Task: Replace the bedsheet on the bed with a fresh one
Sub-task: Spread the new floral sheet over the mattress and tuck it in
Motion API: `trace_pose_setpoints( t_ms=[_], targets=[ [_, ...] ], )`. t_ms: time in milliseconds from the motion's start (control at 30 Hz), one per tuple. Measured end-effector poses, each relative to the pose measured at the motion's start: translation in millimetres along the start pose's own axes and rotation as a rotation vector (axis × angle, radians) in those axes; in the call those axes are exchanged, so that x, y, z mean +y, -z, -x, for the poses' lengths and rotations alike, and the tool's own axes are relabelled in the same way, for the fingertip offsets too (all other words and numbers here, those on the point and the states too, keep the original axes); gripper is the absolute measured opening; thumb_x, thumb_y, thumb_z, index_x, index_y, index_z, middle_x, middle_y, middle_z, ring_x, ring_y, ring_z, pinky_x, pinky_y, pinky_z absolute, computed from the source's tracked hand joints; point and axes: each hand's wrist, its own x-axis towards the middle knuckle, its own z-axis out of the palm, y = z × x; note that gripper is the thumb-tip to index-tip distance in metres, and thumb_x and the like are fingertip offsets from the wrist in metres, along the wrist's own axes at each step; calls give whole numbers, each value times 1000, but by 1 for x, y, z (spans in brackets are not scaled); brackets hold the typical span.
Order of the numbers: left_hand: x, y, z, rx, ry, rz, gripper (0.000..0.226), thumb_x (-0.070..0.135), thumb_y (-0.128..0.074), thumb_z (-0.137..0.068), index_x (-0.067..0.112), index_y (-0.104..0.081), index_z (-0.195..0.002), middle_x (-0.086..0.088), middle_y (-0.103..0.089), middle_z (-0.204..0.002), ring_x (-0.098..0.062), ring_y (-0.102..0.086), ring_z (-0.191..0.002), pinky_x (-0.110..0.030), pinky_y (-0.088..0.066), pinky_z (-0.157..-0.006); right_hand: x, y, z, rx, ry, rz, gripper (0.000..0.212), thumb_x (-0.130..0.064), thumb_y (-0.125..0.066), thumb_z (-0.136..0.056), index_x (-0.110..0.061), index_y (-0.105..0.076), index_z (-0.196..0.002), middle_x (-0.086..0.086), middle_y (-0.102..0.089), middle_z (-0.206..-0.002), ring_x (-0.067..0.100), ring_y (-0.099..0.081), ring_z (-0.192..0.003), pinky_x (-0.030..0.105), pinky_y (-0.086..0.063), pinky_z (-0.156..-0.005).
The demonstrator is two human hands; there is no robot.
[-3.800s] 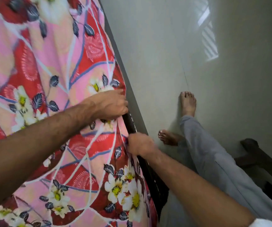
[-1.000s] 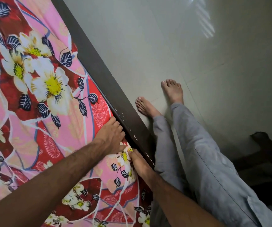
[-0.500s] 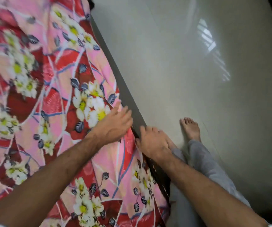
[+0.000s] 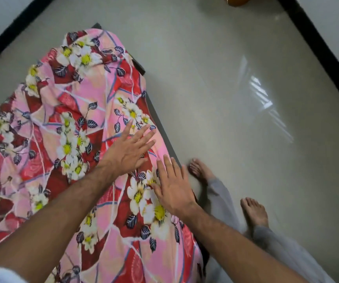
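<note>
With the flowered sheet [image 4: 78,152] already spread over the bed [image 4: 158,119], looks mostly done; still rumpled toward the far end, so smoothing and tucking left. Left hand [image 4: 127,148] flat, fingers splayed, holding nothing; right hand [image 4: 173,188] likewise, near the edge.

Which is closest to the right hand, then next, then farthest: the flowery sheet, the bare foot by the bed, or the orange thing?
1. Flowery sheet: under the right hand.
2. Bare foot: beside it, on the floor.
3. Orange thing: far off, at the top edge.

Both hands [image 4: 150,170] on bedsheet [image 4: 66,139] — feet [image 4: 225,193] right, prob. beside bed.
</note>
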Motion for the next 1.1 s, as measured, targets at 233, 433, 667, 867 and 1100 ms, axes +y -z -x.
trace_pose_setpoints(
  t_ms=[233,433,667,867,1100],
  targets=[
    [-61,-56,-62,-54,-141,91,87,78,3,-91,26,3,-161,-8,10,-169,-33,11,-156,-71,3,-117,-11,-9,-62,-85,-319,-263,82,-74,-12,-95,-24,6,-158,1,7,-166,26,5,-153,55,-6,-122],
    [-90,-62,-108,-155,-397,238,68,70,-13,-98,33,-45,-145,-4,-45,-151,-29,-44,-137,-58,-26,-115,-36,-19,-93,-171,-591,-848,66,-69,-27,-96,-32,-24,-151,-2,-37,-148,22,-33,-137,46,-28,-116],
    [-99,-58,-139,-231,-539,224,61,62,-23,-102,25,-51,-142,-6,-54,-143,-27,-52,-125,-47,-42,-102,-41,-16,-124,-281,-799,-1134,72,-74,-30,-93,-39,-18,-154,-10,-30,-159,15,-28,-145,46,-21,-121],
    [-87,-63,-133,-356,-485,143,82,68,-12,-100,11,-30,-156,-21,-34,-160,-41,-29,-148,-61,-22,-118,-44,3,-147,-349,-931,-1108,70,-73,-24,-94,-39,-17,-155,-8,-29,-160,19,-16,-151,54,9,-120],
    [-87,-64,-134,-323,-497,118,77,63,-14,-102,8,-38,-150,-18,-43,-151,-37,-36,-141,-59,-24,-116,-40,9,-161,-361,-954,-989,54,-59,-21,-101,-36,-32,-149,-7,-37,-154,17,-27,-145,52,1,-117]
  ],
)
